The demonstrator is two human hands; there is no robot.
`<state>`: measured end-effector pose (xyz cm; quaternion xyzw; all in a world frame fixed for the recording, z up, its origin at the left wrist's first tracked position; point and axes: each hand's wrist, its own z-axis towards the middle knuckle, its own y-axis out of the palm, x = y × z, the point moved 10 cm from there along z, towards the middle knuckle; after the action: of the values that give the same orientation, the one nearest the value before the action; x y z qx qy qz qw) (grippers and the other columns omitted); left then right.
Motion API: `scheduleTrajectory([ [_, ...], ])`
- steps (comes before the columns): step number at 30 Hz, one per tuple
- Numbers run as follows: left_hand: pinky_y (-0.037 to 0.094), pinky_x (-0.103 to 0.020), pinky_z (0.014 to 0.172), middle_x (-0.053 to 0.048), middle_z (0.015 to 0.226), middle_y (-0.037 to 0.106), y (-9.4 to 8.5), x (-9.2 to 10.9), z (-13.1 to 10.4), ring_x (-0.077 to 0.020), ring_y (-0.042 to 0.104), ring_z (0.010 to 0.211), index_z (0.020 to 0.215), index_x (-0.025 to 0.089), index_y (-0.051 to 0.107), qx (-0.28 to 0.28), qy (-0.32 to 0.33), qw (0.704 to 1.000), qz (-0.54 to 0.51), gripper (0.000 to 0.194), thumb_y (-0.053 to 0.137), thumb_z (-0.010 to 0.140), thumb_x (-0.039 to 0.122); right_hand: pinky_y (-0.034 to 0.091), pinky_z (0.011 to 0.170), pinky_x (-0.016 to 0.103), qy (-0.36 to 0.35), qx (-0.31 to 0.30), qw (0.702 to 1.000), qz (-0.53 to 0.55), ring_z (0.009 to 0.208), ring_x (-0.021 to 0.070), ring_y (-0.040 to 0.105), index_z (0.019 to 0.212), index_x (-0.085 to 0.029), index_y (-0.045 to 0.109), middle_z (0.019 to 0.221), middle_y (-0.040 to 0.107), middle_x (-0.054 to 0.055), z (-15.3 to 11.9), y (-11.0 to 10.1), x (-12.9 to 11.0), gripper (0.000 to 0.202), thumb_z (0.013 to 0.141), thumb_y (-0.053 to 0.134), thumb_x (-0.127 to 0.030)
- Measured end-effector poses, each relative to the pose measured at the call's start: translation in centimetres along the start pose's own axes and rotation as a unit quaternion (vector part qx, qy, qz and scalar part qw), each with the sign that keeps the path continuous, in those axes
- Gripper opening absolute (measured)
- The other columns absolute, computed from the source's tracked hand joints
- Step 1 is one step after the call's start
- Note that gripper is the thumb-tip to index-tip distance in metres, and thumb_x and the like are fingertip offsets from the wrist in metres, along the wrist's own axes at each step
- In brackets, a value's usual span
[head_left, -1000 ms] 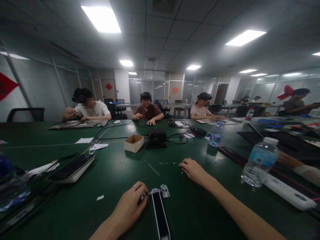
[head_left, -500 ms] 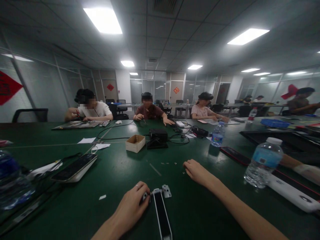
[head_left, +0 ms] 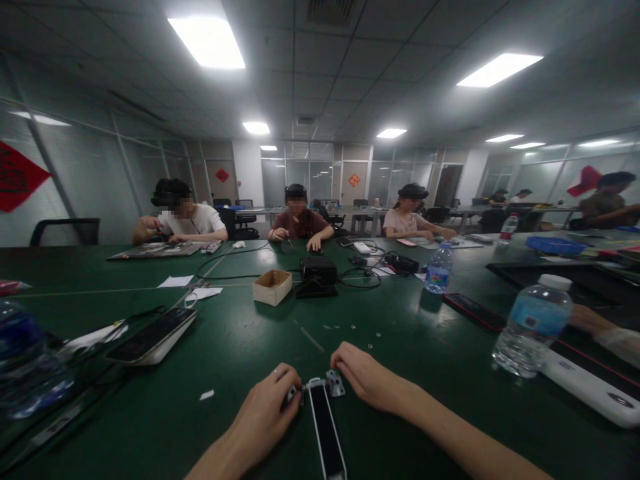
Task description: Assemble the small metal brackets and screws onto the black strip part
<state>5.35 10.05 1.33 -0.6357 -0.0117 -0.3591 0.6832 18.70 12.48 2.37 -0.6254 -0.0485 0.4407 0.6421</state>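
A long narrow bar with a black face and silver edges lies on the green table in front of me. At its far end, small metal plates with holes stick out to both sides. My left hand is closed around the left metal bracket, mostly covering it. My right hand has its thumb and finger pinched together at the upper edge of the right metal bracket. Whatever sits between those fingertips is too small to make out. Several tiny light pieces lie beyond the right hand.
A small open cardboard box stands ahead beside a black device. Water bottles stand to the right and left. A phone-like device lies left among cables. Co-workers sit across the table; another person's arm reaches in at right.
My right hand has moved left and toward me, from beside the tiny pieces to the right bracket. The left hand keeps its hold. Across the table, a co-worker's hand has drawn inward.
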Motion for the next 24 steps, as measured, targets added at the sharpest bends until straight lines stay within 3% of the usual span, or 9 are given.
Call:
scheduleTrajectory([
  [9, 0.046, -0.026, 0.073, -0.003, 0.1, 0.06, 0.13, -0.35, 0.06, -0.017, 0.06, 0.083, 0.092, 0.022, 0.056, 0.013, 0.011, 1.0, -0.003, 0.014, 0.044, 0.088, 0.019, 0.048, 0.076, 0.028, -0.078, 0.021, 0.997, -0.015, 0.083, 0.0155, 0.057, 0.095, -0.016, 0.059, 0.091, 0.06, 0.006, -0.21, 0.77, -0.7, 0.016, 0.086, 0.047, -0.009],
  [24, 0.046, -0.026, 0.071, -0.003, 0.102, 0.059, 0.13, -0.26, 0.0, -0.0163, 0.06, 0.081, 0.092, 0.022, 0.056, -0.005, -0.009, 1.0, 0.0, 0.014, 0.043, 0.088, 0.018, 0.049, 0.074, 0.027, -0.075, 0.024, 0.997, 0.024, 0.081, 0.0152, 0.059, 0.096, -0.015, 0.062, 0.091, 0.063, 0.005, -0.4, 0.23, -1.03, 0.014, 0.086, 0.052, -0.012],
])
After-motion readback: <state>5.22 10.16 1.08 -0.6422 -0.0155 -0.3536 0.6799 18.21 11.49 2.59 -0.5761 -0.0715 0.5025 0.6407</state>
